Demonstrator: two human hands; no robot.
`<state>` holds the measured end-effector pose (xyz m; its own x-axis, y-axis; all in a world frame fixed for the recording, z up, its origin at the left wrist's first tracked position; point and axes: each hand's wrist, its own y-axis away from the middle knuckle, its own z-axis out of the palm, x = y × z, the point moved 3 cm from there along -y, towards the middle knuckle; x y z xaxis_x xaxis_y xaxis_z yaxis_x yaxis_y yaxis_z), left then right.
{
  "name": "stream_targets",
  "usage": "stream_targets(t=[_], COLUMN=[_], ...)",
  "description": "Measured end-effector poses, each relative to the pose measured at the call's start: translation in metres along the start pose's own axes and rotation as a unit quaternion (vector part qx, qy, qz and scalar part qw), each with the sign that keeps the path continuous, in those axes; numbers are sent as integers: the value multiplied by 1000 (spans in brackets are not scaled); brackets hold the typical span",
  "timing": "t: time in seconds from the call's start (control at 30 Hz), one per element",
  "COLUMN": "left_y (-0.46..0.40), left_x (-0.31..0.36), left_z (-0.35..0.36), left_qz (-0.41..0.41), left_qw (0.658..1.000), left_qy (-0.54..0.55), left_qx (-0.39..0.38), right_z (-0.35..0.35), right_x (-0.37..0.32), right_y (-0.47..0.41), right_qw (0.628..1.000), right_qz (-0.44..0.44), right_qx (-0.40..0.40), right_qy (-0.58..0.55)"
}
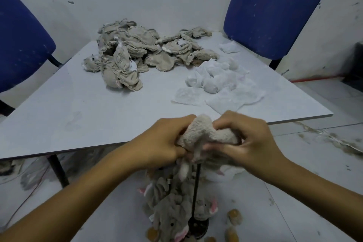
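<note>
Gripping the beige plush skin at 6 o'clock, just off the desk's near edge, our left hand and right hand both curl their fingers tight round it. We judge that forcing it onto the black rod beneath could split a seam or tip the rod over. A slackened pinch would drop it onto the floor pile below.
</note>
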<state>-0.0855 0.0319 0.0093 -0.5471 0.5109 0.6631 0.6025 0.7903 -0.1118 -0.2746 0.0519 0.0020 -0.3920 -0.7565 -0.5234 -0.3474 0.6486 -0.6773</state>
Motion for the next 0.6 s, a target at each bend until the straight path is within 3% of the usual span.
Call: stream_targets(t=[0.07,0.13,0.27,0.3,0.37,0.47,0.6], left_y=[0,0,1,0,-3,-1,3], left_x=[1,7,13,13,10,6,13], left_z=[5,2,-7,-5,4,11,-2], left_qz=[-12,-5,50,50,20,-18,32], left_qw=[998,993,972,976,992,990,945], left_qy=[63,110,157,131,51,103,251], left_qx=[-6,51,169,166,113,89,206], right_z=[7,6,-4,-5,0,11,8], right_x=[3,7,6,6,10,21,22], right_y=[2,3,3,3,7,15,11], right_qw=[998,994,994,995,993,972,980], right_qz=[40,91,78,68,107,205,165], right_qx=[-42,-43,33,35,-35,-109,10], right_qy=[3,-32,-73,-60,-31,-35,-108])
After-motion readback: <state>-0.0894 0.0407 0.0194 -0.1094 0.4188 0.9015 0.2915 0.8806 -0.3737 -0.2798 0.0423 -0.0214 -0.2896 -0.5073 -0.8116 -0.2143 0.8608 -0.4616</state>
